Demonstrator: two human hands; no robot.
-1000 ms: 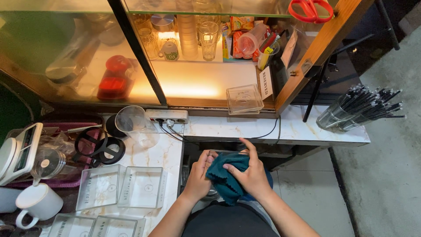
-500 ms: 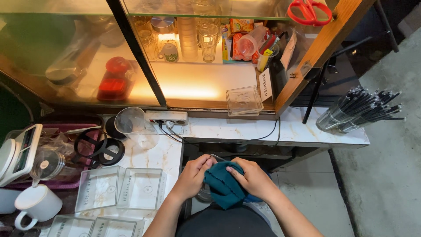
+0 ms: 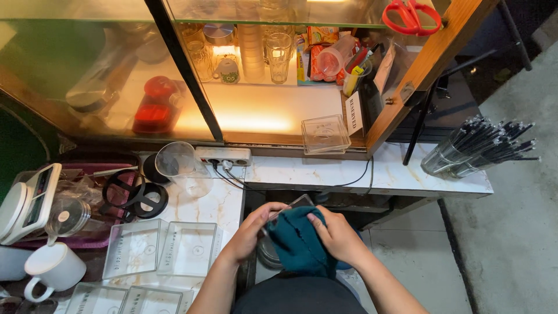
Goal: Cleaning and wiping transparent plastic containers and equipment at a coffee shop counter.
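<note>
Low in the middle of the view, both my hands work a dark teal cloth (image 3: 299,244) around a clear square plastic lid (image 3: 297,203). My left hand (image 3: 256,229) grips the lid's left edge with its fingers curled over it. My right hand (image 3: 337,235) presses the cloth against the lid from the right. Most of the lid is hidden under the cloth; only a corner shows above it. A round glass rim (image 3: 266,256) shows just below my left hand.
Clear square lids (image 3: 160,249) lie on the marble counter at left, beside a white mug (image 3: 52,270), a scale (image 3: 26,200), a clear pitcher (image 3: 181,168) and a power strip (image 3: 224,156). Behind stands a glass cabinet (image 3: 256,75); black straws (image 3: 482,148) sit at right.
My hands and the cloth have shifted slightly; the cloth has been turned around the lid, and a lid corner now shows above it.
</note>
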